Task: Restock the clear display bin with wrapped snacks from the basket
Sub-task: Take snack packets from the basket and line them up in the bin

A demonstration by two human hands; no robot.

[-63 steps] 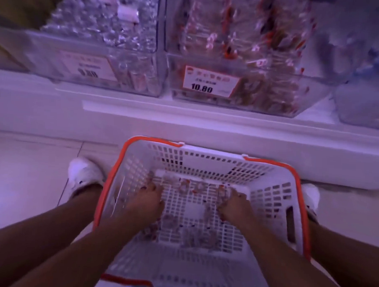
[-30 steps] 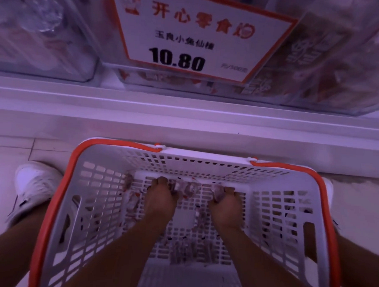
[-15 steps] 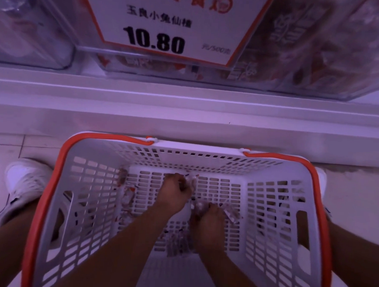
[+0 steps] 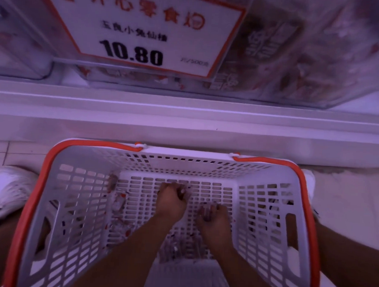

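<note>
**Both hands down in the basket, gathering snacks**

Nearest the camera, two bare forearms reach into the white slotted plastic basket with an orange rim (image 4: 266,211), which stands on the pale tiled floor (image 4: 351,193). The left hand (image 4: 172,200) is curled tight around small clear-wrapped snacks with red print (image 4: 116,203); the right hand (image 4: 213,220), just beside it, is curled on a few more. Loose snacks lie on the basket floor, by the left wall and near the wrists. A white shoe (image 4: 8,187) stands left of the basket. Beyond, on the white shelf (image 4: 185,112), sits the clear plastic display bin (image 4: 296,61), holding similar snacks, fronted by a white price card with an orange border (image 4: 145,28) reading 10.80.
</note>
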